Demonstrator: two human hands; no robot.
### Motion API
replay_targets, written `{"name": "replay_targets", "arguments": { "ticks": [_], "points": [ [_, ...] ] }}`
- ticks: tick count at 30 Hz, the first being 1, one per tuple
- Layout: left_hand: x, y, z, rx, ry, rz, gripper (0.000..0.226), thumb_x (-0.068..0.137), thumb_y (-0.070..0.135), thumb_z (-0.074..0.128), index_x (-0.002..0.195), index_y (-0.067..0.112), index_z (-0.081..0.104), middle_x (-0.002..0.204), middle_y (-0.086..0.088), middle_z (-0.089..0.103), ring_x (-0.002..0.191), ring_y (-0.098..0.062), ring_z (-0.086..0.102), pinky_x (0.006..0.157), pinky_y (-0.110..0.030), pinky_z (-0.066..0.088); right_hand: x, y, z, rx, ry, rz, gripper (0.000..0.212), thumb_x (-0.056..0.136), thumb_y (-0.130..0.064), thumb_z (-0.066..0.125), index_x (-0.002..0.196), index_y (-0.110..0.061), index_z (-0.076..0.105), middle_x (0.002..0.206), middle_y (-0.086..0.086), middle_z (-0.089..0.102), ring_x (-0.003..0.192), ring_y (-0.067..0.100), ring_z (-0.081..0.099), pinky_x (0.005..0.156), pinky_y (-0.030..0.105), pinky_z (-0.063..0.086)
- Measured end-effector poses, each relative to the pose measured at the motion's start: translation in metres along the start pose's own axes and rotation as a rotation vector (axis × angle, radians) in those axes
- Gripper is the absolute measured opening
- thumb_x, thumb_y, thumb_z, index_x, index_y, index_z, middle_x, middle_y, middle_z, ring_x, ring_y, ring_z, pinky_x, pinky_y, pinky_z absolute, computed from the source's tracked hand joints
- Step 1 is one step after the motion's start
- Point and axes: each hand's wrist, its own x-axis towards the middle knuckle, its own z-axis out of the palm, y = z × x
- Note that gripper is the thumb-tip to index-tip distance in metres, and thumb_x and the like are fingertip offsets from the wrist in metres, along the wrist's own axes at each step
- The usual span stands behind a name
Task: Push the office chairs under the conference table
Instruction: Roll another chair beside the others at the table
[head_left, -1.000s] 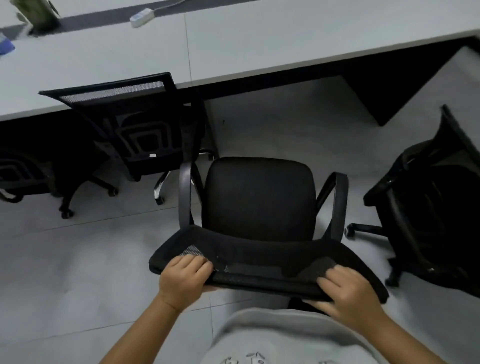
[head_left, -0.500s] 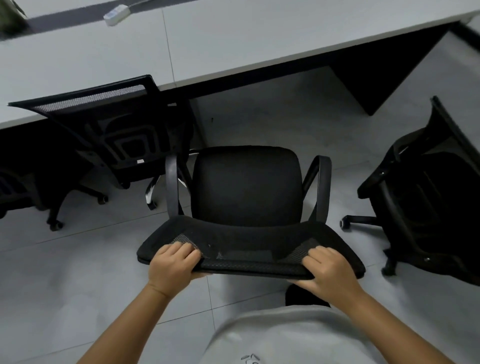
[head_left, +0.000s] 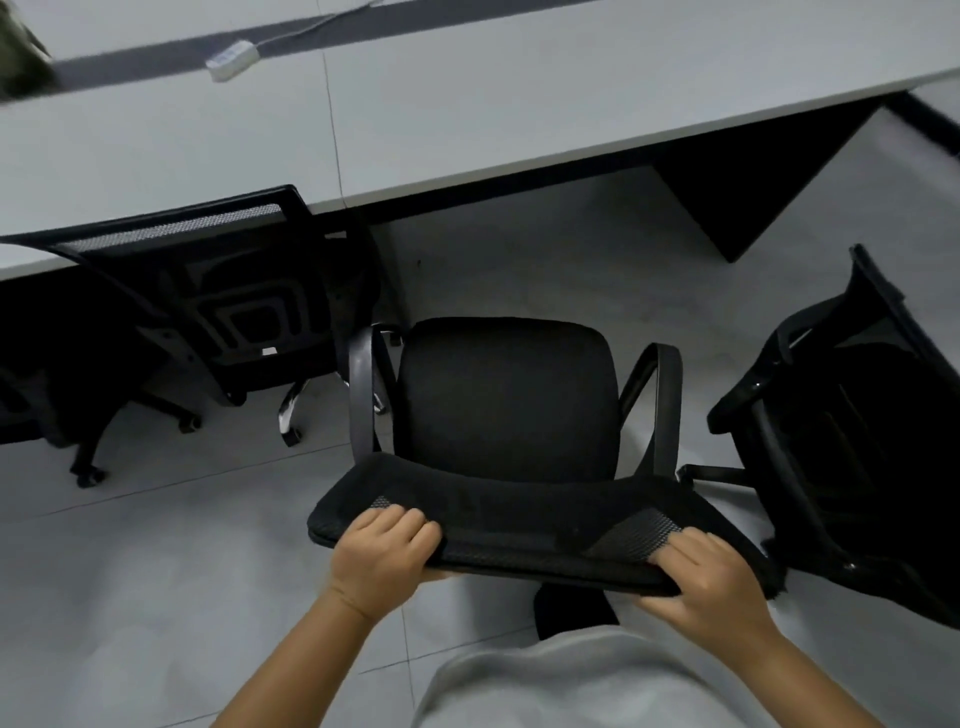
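Observation:
A black office chair (head_left: 506, 400) with loop armrests stands right in front of me, its seat facing the grey conference table (head_left: 467, 104). My left hand (head_left: 384, 558) grips the left end of its mesh backrest top. My right hand (head_left: 711, 582) grips the right end. The seat's front edge lies a short way out from the table edge. Another black chair (head_left: 223, 301) stands to the left, its backrest close against the table edge. A third black chair (head_left: 857, 426) stands out on the floor at the right, turned sideways.
A dark table leg panel (head_left: 753, 192) comes down at the right of the gap ahead. A white power strip (head_left: 231, 60) with a cable lies on the tabletop. More chair bases show at far left (head_left: 88, 457). Grey tiled floor (head_left: 156, 597) surrounds me.
The held chair has rolled a little closer to the table, and my view has shifted with it. Both hands keep the same grip on the backrest.

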Motion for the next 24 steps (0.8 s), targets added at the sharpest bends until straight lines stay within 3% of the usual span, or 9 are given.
{"name": "replay_targets", "arguments": {
  "ticks": [5, 8, 12, 18, 21, 24],
  "points": [
    [0.032, -0.022, 0.026, -0.014, -0.045, -0.011, 0.047, 0.089, 0.059, 0.030, 0.069, 0.019, 0.043, 0.053, 0.002, 0.055, 0.045, -0.016, 0.050, 0.056, -0.023, 0.026, 0.040, 0.020, 0.005, -0.051, 0.036, -0.076, 0.036, 0.067, -0.035, 0.053, 0.046, -0.007, 0.052, 0.046, 0.004, 0.046, 0.059, 0.013, 0.029, 0.054, 0.024, 0.026],
    [0.052, -0.026, 0.045, -0.024, -0.066, -0.056, 0.048, 0.089, 0.059, 0.031, 0.068, 0.018, 0.046, 0.054, 0.001, 0.056, 0.046, -0.017, 0.051, 0.056, -0.024, 0.027, 0.064, 0.044, 0.010, -0.071, 0.069, -0.130, 0.057, 0.088, -0.046, 0.041, 0.047, -0.008, 0.051, 0.046, 0.004, 0.045, 0.059, 0.014, 0.028, 0.053, 0.025, 0.025],
    [0.090, -0.024, 0.076, -0.041, -0.078, -0.131, 0.055, 0.089, 0.060, 0.030, 0.061, 0.017, 0.050, 0.052, 0.000, 0.052, 0.045, -0.019, 0.049, 0.055, -0.025, 0.026, 0.102, 0.089, 0.012, -0.090, 0.073, -0.178, 0.068, 0.092, -0.054, 0.029, 0.046, -0.008, 0.051, 0.046, 0.004, 0.045, 0.059, 0.014, 0.029, 0.053, 0.026, 0.025],
    [0.157, -0.037, 0.112, -0.028, -0.090, -0.167, 0.066, 0.089, 0.061, 0.021, 0.052, 0.017, 0.053, 0.048, 0.003, 0.051, 0.043, -0.015, 0.049, 0.057, -0.025, 0.025, 0.168, 0.158, 0.020, -0.155, 0.087, -0.271, 0.064, 0.091, -0.053, 0.032, 0.046, -0.011, 0.049, 0.046, 0.001, 0.045, 0.048, 0.015, 0.040, 0.051, 0.027, 0.025],
    [0.180, -0.046, 0.127, -0.033, -0.093, -0.182, 0.069, 0.090, 0.061, 0.019, 0.051, 0.016, 0.054, 0.047, 0.003, 0.051, 0.042, -0.015, 0.050, 0.057, -0.025, 0.027, 0.200, 0.182, 0.024, -0.189, 0.086, -0.320, 0.047, 0.075, -0.049, 0.049, 0.047, -0.012, 0.048, 0.046, 0.001, 0.045, 0.042, 0.016, 0.042, 0.051, 0.026, 0.025],
    [0.201, -0.061, 0.145, -0.026, -0.075, -0.206, 0.065, 0.089, 0.062, 0.024, 0.053, 0.015, 0.051, 0.047, 0.001, 0.050, 0.043, -0.016, 0.049, 0.057, -0.025, 0.027, 0.230, 0.202, 0.035, -0.163, 0.073, -0.345, 0.040, 0.071, -0.048, 0.053, 0.051, -0.014, 0.046, 0.047, 0.000, 0.044, 0.043, 0.015, 0.041, 0.049, 0.026, 0.025]
  ]
}}
